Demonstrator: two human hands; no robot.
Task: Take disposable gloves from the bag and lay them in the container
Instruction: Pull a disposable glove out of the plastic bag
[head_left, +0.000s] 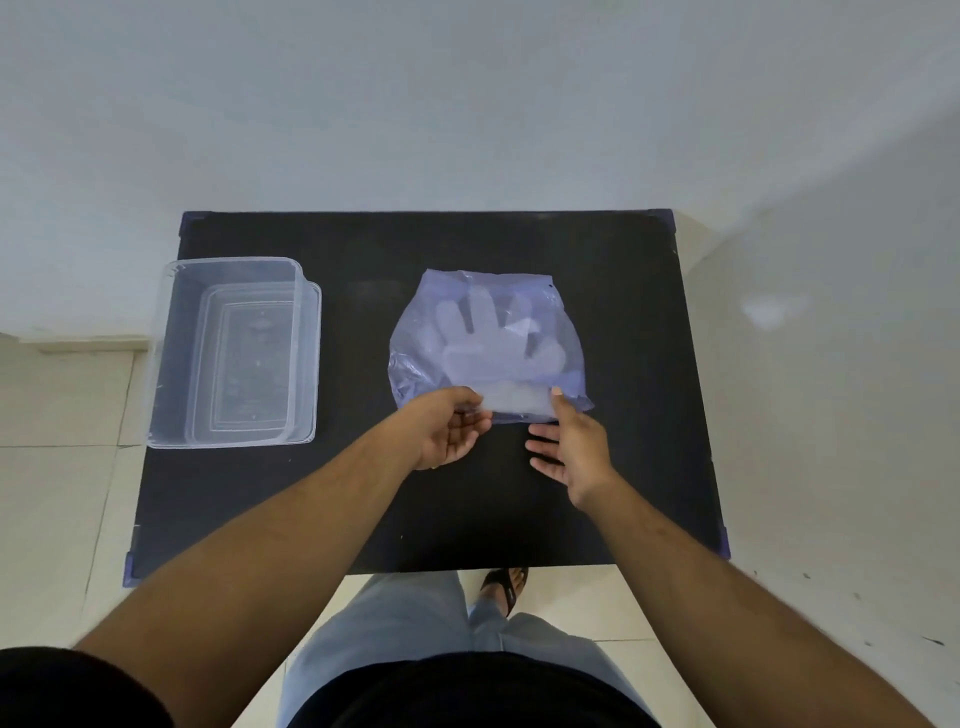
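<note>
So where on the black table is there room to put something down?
Bare strips: between the container and the bag, right of the bag to the table edge, and along the far edge. The near part lies under both arms. It's crowded at the bag's near edge, where the left hand and right hand work.

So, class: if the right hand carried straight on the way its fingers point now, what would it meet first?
The right hand points away from the person, its thumb already at the near edge of the bag. Going on, it would likely meet the bag first, with the gloves inside, though its height above the table is unclear.
</note>
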